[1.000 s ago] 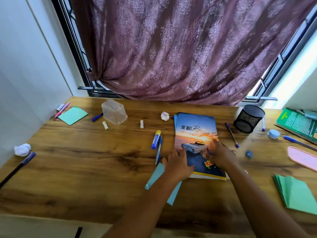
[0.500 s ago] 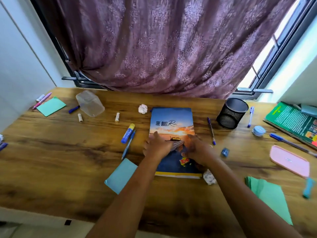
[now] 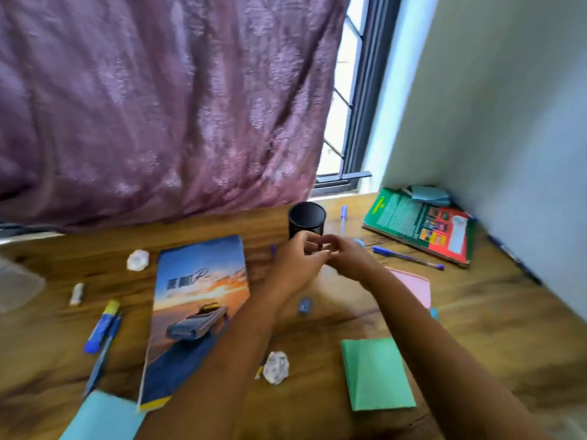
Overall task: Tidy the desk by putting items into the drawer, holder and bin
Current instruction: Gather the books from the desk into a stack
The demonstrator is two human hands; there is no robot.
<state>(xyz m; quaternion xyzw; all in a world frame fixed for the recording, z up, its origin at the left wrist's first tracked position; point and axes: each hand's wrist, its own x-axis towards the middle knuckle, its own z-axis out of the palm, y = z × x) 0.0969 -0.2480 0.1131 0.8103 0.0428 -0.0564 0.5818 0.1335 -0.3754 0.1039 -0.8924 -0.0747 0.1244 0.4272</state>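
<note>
A paper ball (image 3: 275, 366) sits close to me on the desk (image 3: 482, 331). Past it, my left hand (image 3: 293, 262) and right hand (image 3: 346, 257) meet, fingers curled. It is too blurry to tell if they pinch anything. The black holder (image 3: 306, 219) stands just behind them, nearer my left hand.

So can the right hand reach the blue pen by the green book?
Probably yes. The pen lies flat on the desk just right of the right hand, with nothing between them. That hand's fingers are curled against the left hand, though, so it may be busy.
</note>
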